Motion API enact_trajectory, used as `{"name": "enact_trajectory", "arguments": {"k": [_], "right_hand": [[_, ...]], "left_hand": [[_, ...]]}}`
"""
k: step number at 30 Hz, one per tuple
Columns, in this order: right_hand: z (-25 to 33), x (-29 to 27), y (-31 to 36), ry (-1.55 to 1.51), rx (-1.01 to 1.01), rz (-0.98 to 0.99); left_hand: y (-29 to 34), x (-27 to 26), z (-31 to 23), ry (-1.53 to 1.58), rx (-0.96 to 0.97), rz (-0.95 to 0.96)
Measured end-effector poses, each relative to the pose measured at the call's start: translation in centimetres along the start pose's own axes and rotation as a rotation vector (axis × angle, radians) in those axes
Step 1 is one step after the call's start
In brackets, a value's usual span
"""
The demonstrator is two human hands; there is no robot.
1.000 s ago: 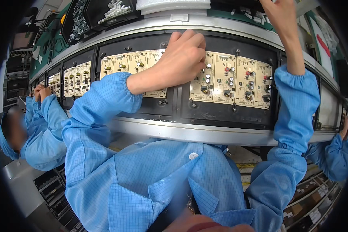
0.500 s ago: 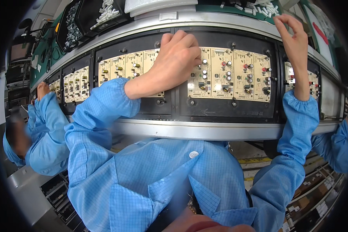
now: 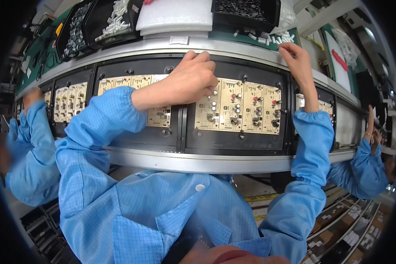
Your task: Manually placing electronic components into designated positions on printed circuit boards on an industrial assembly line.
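1. Two hands work at a line of tan circuit boards [image 3: 237,108] sitting in black carrier frames [image 3: 237,141] on a conveyor rail [image 3: 198,160] that crosses the view.
2. The left hand [image 3: 191,81] has stayed curled over the boards near the middle, fingers bent down onto the left edge of the right-hand panel; whether it pinches a part I cannot tell.
3. The right hand [image 3: 297,59] has dropped from high at the far right a second ago to the far edge of the carrier, fingertips drawn together at the rail, just below loose white parts [image 3: 268,37] on the green bench [image 3: 224,35].
4. My reading: the right hand has fetched a small part from the far bins [image 3: 246,11] and is bringing it toward the boards; the part itself is not visible.
5. Co-workers' blue sleeves [image 3: 26,145] show at both sides.
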State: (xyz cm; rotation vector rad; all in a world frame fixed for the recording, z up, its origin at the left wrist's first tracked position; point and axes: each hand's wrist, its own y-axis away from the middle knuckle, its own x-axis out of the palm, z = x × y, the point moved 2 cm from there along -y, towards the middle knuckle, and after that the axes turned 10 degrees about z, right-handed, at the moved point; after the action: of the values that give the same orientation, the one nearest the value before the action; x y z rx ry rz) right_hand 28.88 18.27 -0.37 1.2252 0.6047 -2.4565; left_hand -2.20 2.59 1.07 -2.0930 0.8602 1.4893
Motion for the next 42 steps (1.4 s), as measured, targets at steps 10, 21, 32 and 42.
{"name": "enact_trajectory", "arguments": {"k": [10, 21, 32, 42], "right_hand": [[2.2, 4.6, -2.8, 0.538, 0.419, -0.042], [-0.8, 5.2, -0.2, 0.001, 0.291, -0.107], [8.6, 8.1, 10.3, 0.158, -0.135, 0.068], [8.5, 7.5, 9.4, 0.403, -0.25, 0.149]], "left_hand": [[9.8, 1.6, 1.0, 0.114, -0.081, -0.357], [13.7, 5.0, 0.4, 0.22, -0.103, -0.586], [14.6, 6.2, 1.7, 0.218, -0.097, -0.568], [14.2, 5.8, 1.8, 0.25, -0.112, -0.541]]}}
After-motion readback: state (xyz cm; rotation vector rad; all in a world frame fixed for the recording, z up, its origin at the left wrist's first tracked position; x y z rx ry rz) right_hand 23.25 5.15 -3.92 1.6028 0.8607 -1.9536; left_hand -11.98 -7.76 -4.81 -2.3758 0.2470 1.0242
